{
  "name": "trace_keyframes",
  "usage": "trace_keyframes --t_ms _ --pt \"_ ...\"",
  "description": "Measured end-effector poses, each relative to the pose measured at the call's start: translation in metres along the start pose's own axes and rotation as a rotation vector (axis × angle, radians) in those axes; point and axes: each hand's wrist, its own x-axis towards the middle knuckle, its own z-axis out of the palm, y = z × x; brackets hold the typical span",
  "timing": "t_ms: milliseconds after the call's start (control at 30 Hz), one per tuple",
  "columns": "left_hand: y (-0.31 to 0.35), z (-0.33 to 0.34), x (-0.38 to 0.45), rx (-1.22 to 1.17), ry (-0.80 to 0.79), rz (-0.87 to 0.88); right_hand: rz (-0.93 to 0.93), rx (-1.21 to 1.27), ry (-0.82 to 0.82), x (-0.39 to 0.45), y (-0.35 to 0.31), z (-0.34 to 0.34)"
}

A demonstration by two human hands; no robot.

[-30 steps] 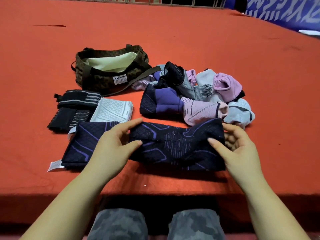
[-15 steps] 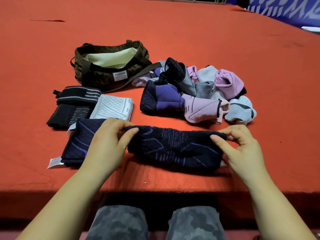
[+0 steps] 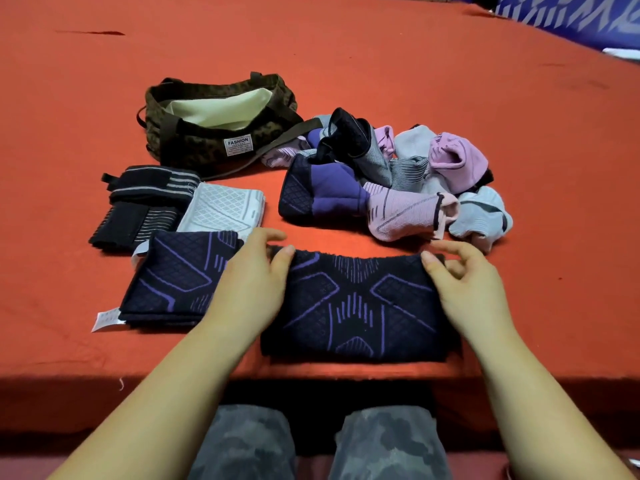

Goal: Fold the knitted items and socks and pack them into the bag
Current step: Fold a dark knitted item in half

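Overhead, red cloth (image 3: 381, 64) covers the whole table.

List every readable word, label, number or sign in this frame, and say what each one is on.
"FASHION": top line of the white patch on the front of the camouflage bag.
Smaller lines under it on the patch: too small to read.
White tag on the folded navy knit: print blurred, unreadable.
Blue and white banner at top right: no letters can be made out.

left hand (image 3: 254, 285) + right hand (image 3: 465, 289): pinching far corners of dark knit (image 3: 360, 306) | knit flat on red tabletop (image 3: 381, 57) | bag (image 3: 214, 133) open beyond
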Motion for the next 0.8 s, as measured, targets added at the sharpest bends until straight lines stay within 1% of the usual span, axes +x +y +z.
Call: trace_keyframes --t_ms 33,67,100,133,167,200,233,267,333,400,433,500,533,567,633,700,733,800 --pt "-0.002 0.009 -0.004 0.088 0.037 0.054 -0.008 -0.103 0.024 -0.003 0.003 0.005" --pt "-0.003 0.019 -0.010 0.183 0.066 0.135 -0.069 -0.195 0.049 -0.009 0.003 0.011" --pt "-0.004 0.029 -0.018 0.263 0.058 0.223 -0.177 -0.266 0.050 -0.018 0.004 0.019" --pt "-0.005 0.041 -0.028 0.328 0.002 0.286 -0.292 -0.323 -0.008 -0.028 0.004 0.028" --pt "-0.007 0.052 -0.037 0.387 -0.077 0.326 -0.369 -0.383 -0.104 -0.038 0.007 0.037" --pt "-0.011 0.060 -0.044 0.446 -0.137 0.344 -0.388 -0.447 -0.212 -0.046 0.010 0.045" --pt "-0.016 0.066 -0.048 0.504 -0.176 0.334 -0.343 -0.512 -0.308 -0.053 0.014 0.050" --pt "-0.021 0.067 -0.050 0.567 -0.216 0.313 -0.285 -0.601 -0.367 -0.056 0.020 0.052" --pt "-0.037 0.066 -0.048 0.642 -0.261 0.314 -0.226 -0.770 -0.381 -0.054 0.029 0.048" --pt "-0.044 0.060 -0.045 0.680 -0.278 0.309 -0.172 -0.832 -0.398 -0.051 0.028 0.042" --pt "-0.046 0.056 -0.044 0.695 -0.295 0.276 -0.156 -0.854 -0.413 -0.050 0.026 0.040" --pt "-0.043 0.048 -0.045 0.640 -0.292 0.198 -0.162 -0.839 -0.410 -0.050 0.018 0.041" --pt "-0.039 0.044 -0.045 0.591 -0.268 0.152 -0.175 -0.782 -0.388 -0.052 0.015 0.043" --pt "-0.035 0.040 -0.044 0.547 -0.221 0.098 -0.197 -0.687 -0.353 -0.055 0.011 0.046" --pt "-0.030 0.033 -0.043 0.494 -0.189 -0.007 -0.270 -0.457 -0.267 -0.062 0.004 0.055" --pt "-0.022 0.029 -0.042 0.239 -0.237 -0.157 -0.284 -0.319 -0.271 -0.067 -0.005 0.065" --pt "-0.020 0.027 -0.039 0.058 -0.222 -0.214 -0.246 -0.273 -0.305 -0.069 -0.010 0.069" --pt "-0.020 0.025 -0.033 -0.334 -0.226 -0.390 -0.096 -0.160 -0.376 -0.069 -0.019 0.075"
